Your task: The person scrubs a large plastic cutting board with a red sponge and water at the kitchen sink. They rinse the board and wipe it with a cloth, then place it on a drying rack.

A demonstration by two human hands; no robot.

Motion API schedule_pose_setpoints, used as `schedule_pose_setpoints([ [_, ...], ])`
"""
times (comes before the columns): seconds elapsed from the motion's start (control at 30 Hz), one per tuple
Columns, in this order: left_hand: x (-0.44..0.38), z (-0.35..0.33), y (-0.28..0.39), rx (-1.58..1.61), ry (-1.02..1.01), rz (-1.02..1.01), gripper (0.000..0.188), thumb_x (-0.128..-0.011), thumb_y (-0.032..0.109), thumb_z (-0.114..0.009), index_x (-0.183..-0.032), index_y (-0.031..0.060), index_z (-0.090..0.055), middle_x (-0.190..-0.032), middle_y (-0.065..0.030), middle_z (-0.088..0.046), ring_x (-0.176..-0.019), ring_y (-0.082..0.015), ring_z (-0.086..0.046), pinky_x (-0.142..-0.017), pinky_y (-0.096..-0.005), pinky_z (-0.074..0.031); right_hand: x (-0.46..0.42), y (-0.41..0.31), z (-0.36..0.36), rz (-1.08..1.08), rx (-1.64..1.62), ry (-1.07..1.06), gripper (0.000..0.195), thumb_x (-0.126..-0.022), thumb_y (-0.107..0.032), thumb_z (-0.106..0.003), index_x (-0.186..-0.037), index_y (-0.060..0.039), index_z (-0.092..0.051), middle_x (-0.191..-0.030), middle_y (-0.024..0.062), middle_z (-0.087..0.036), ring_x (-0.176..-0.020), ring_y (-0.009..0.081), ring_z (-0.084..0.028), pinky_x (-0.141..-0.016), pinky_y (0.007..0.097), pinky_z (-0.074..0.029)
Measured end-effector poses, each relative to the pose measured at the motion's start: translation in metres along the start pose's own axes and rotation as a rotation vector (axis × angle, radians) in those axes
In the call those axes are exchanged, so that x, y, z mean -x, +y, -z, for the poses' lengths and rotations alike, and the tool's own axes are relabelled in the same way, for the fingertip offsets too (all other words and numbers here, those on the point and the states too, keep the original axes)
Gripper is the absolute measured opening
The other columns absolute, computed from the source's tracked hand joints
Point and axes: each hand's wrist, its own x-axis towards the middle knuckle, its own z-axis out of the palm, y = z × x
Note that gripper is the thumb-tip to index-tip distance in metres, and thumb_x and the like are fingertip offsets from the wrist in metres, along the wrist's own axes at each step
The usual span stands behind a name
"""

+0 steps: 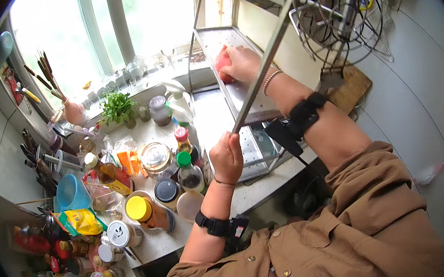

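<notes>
A metal multi-tier rack (273, 51) stands on the counter in front of me, by the window. My left hand (226, 156) is closed around the lower part of its slanted front post. Inside the rack, my right hand (243, 64) grips a crumpled pink-red cloth (223, 61) against the perforated middle shelf (252, 93). A lower metal shelf (211, 115) shows beneath it, partly hidden by the middle shelf and the post. The cloth's far side is covered by my fingers.
Wire baskets or racks (340, 20) hang at the rack's upper right. A wooden board (346, 86) leans behind my right forearm. Left of the rack crowd a white spray bottle (177, 98), a green-capped bottle (189, 173), a glass jar (157, 157), a yellow-lidded jar (141, 210) and a leafy plant (116, 105).
</notes>
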Motion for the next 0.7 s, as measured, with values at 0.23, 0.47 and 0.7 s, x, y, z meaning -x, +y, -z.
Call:
schedule_pose_setpoints([
  [0.23,-0.001,0.001,0.000,0.002,0.054,-0.002,0.034,-0.098,0.023,-0.040,-0.072,0.0024,-0.048,-0.059,-0.0164,-0.042,-0.050,-0.0359,-0.045,-0.047,-0.0394,-0.036,0.083,-0.035,0.050,0.030,-0.135,-0.153,0.038,-0.071,-0.031,-0.072,-0.091,-0.0002,-0.061,-0.093,0.0197,-0.063,-0.083,0.0342,-0.063,-0.076,0.0391,-0.050],
  [0.47,0.003,-0.003,-0.008,0.064,0.046,0.009,0.037,-0.099,0.023,-0.038,-0.070,0.0006,-0.045,-0.059,-0.0137,-0.040,-0.051,-0.0292,-0.040,-0.050,-0.0367,-0.034,0.082,0.004,0.032,0.184,-0.491,-0.197,0.047,-0.069,-0.024,-0.076,-0.104,0.0047,-0.062,-0.091,0.0176,-0.067,-0.086,0.0266,-0.065,-0.076,0.0340,-0.050],
  [0.7,0.003,0.002,-0.011,0.160,0.018,0.062,0.043,-0.101,0.030,-0.036,-0.067,0.0047,-0.042,-0.057,-0.0004,-0.036,-0.052,-0.0116,-0.035,-0.049,-0.0278,-0.031,0.092,0.009,0.039,0.086,-0.874,0.074,0.049,-0.075,-0.011,-0.072,-0.116,0.0089,-0.054,-0.106,0.0185,-0.061,-0.087,0.0174,-0.064,-0.072,0.0250,-0.055],
])
